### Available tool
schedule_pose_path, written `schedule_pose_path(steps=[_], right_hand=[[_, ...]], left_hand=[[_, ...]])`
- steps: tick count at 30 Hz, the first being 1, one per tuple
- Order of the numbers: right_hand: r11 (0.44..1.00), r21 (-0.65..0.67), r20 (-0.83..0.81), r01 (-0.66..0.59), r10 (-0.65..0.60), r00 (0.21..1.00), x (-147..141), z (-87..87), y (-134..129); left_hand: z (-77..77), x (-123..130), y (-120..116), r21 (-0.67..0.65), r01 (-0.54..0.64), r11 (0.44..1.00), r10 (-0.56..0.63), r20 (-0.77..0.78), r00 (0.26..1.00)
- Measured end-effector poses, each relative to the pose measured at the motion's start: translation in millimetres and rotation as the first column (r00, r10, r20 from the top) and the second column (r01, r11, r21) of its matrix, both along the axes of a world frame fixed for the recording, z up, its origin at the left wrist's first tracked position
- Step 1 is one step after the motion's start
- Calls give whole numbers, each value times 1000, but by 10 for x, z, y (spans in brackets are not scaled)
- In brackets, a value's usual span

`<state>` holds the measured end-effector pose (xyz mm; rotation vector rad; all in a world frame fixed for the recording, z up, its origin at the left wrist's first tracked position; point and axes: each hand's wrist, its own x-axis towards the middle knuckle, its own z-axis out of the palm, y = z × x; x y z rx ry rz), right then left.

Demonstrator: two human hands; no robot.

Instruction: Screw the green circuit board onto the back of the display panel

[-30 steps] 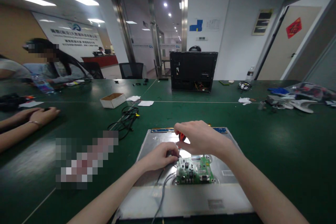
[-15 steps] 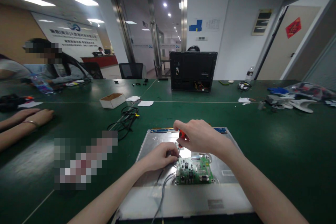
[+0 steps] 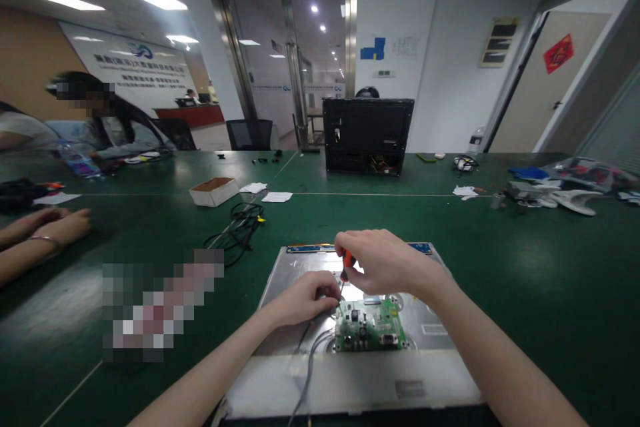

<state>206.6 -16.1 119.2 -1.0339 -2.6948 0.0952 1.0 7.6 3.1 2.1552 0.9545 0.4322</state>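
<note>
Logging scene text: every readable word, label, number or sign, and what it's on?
"大数据科技有限公司": wall sign, blurred, best guess; its other text unclear.
"福": red diamond on the door, likely reading.
Too small or blurred: circuit board, panel stickers, glass doors, bottle, wall sheet.

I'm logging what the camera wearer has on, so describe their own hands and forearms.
The left hand and right hand are both ungloved. The forearms are bare as far as the picture shows them, with no sleeve, watch or bracelet in view. No ring or marking can be made out.
</note>
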Motion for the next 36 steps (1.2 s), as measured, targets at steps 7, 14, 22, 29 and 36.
schedule_pose_path(steps=[7, 14, 22, 29, 36], right_hand=[[999, 7, 31, 47, -47, 998, -38, 16, -1], [1000, -5, 15, 14, -14, 1000, -23, -3, 22], [999, -35, 4, -27, 27, 1000, -20, 22, -14], [1000, -1, 3, 0, 0, 1000, -31, 16, -3], [998, 38, 34, 40, -41, 999, -48, -6, 20]], left_hand=[[10, 8, -3, 3, -4, 1000, 4, -5, 1000], [-8, 7, -7, 12, -6, 1000, 6, 4, 1000], [-56, -8, 23, 17, 11, 1000, -11, 7, 1000], [4, 10, -1, 4, 2, 1000, -2, 20, 1000], [27, 17, -15, -3, -5, 1000, 5, 26, 1000]])
